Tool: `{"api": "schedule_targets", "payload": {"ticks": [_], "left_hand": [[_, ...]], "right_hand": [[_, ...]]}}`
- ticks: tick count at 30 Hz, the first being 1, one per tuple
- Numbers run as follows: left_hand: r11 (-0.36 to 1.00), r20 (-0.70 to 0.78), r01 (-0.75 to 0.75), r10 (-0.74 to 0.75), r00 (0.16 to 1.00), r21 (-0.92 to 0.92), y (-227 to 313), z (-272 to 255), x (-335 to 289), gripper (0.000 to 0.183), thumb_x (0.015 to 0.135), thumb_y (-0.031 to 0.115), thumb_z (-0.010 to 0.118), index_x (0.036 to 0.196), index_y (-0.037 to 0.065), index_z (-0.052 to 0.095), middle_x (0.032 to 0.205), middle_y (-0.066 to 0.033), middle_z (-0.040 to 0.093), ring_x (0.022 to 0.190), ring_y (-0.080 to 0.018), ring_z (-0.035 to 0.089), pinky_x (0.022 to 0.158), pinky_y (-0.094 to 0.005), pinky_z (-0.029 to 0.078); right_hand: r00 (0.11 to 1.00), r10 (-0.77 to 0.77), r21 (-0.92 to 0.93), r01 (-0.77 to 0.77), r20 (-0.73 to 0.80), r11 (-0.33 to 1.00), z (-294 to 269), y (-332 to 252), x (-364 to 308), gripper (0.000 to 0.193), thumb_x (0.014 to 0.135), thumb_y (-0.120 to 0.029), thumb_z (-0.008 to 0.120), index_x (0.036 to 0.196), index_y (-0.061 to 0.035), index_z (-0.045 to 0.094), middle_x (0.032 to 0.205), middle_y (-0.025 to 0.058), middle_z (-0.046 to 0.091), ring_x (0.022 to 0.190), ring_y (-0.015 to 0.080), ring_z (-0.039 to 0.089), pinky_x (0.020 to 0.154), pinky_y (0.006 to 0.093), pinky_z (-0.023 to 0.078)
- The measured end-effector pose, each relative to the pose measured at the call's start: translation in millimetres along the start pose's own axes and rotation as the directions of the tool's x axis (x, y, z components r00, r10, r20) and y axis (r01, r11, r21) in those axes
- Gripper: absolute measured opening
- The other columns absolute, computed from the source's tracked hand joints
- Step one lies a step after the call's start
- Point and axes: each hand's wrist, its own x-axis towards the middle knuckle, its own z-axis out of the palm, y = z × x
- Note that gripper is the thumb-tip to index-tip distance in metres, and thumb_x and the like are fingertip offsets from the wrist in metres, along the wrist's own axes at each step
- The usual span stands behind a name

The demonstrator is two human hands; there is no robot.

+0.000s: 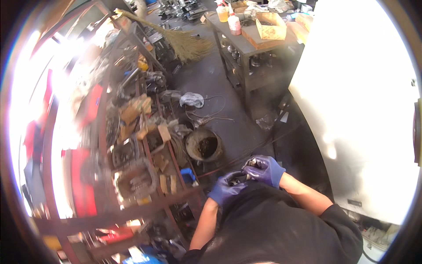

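Both of my hands wear purple-blue gloves and meet close to my body, in front of my dark shirt. My left hand (228, 188) has its fingers curled around a small metallic part (236, 181), mostly hidden by the glove. Just to its right, my right hand (266, 170) is closed in a pinch, fingertips touching or nearly touching the left ones. A small pale piece (249, 177) shows at the right fingertips. The pieces are too small and blurred to name, and I cannot tell whether they are joined.
A rusty metal rack (154, 152) crowded with boxes and parts runs along my left. Ahead stand a round bucket (204, 145) and a workbench (255, 44) bearing spray bottles (234, 24) and a yellow box (271, 26). A straw broom (187, 44) leans beyond. A large white panel (365, 110) rises at right.
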Motion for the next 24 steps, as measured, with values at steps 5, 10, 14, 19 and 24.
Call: {"api": "schedule_targets", "payload": {"ticks": [5, 10, 14, 19, 24], "left_hand": [[0.995, 0.057, -0.101, 0.101, 0.993, -0.006, 59.2, -76.7, 129.8, 0.036, 0.09, 0.002, 0.075, 0.125, -0.001, 0.068, 0.114, -0.0028, 0.071, 0.103, -0.0099, 0.063, 0.093, -0.0294, 0.053], [0.998, -0.039, -0.063, 0.063, 0.997, -0.015, 142.3, -181.3, 247.8, 0.032, 0.093, 0.005, 0.074, 0.124, -0.001, 0.068, 0.111, -0.0013, 0.071, 0.102, -0.0085, 0.062, 0.091, -0.028, 0.052], [0.991, -0.051, -0.047, 0.054, 0.997, 0.123, 225.4, -265.0, 330.7, 0.033, 0.094, 0.006, 0.072, 0.125, -0.002, 0.067, 0.11, -0.0013, 0.07, 0.101, -0.0077, 0.061, 0.09, -0.0265, 0.053], [0.992, -0.029, 0.049, -0.053, 0.998, -0.113, 290.9, -361.3, 433.4, 0.027, 0.094, 0.008, 0.071, 0.119, -0.001, 0.069, 0.103, 0.0, 0.07, 0.091, -0.0077, 0.062, 0.078, -0.0259, 0.053], [0.995, 0.095, 0.097, -0.096, 0.991, -0.014, 349.6, -485.9, 580.8, 0.03, 0.095, 0.009, 0.071, 0.123, -0.001, 0.067, 0.107, -0.0011, 0.068, 0.095, -0.0085, 0.061, 0.081, -0.0265, 0.052]], "right_hand": [[0.961, -0.247, -0.125, 0.262, 0.127, 0.957, -41.1, -29.6, 158.2, 0.019, 0.096, -0.018, 0.071, 0.108, -0.0036, 0.073, 0.099, 0.0084, 0.076, 0.09, 0.0153, 0.071, 0.081, 0.0323, 0.056], [0.942, -0.26, -0.235, 0.307, 0.212, 0.922, -78.7, -104.9, 325.8, 0.023, 0.096, -0.02, 0.07, 0.113, -0.0042, 0.073, 0.108, 0.0108, 0.076, 0.099, 0.0203, 0.072, 0.088, 0.0343, 0.055], [0.934, -0.223, 0.027, 0.224, 0.281, 0.974, -101.2, -153.3, 461.1, 0.024, 0.096, -0.016, 0.07, 0.118, -0.0046, 0.071, 0.107, 0.0106, 0.074, 0.097, 0.016, 0.07, 0.086, 0.032, 0.055], [0.966, -0.141, 0.216, 0.094, 0.215, 0.972, -125.2, -195.6, 606.6, 0.023, 0.098, -0.009, 0.069, 0.12, -0.0011, 0.071, 0.105, 0.0047, 0.075, 0.095, 0.0084, 0.067, 0.088, 0.0273, 0.055], [0.973, -0.212, 0.276, 0.18, 0.091, 0.944, -149.9, -207.7, 777.9, 0.02, 0.1, -0.007, 0.065, 0.118, 0.0011, 0.069, 0.101, 0.007, 0.075, 0.093, 0.0106, 0.068, 0.085, 0.0273, 0.056]]}}
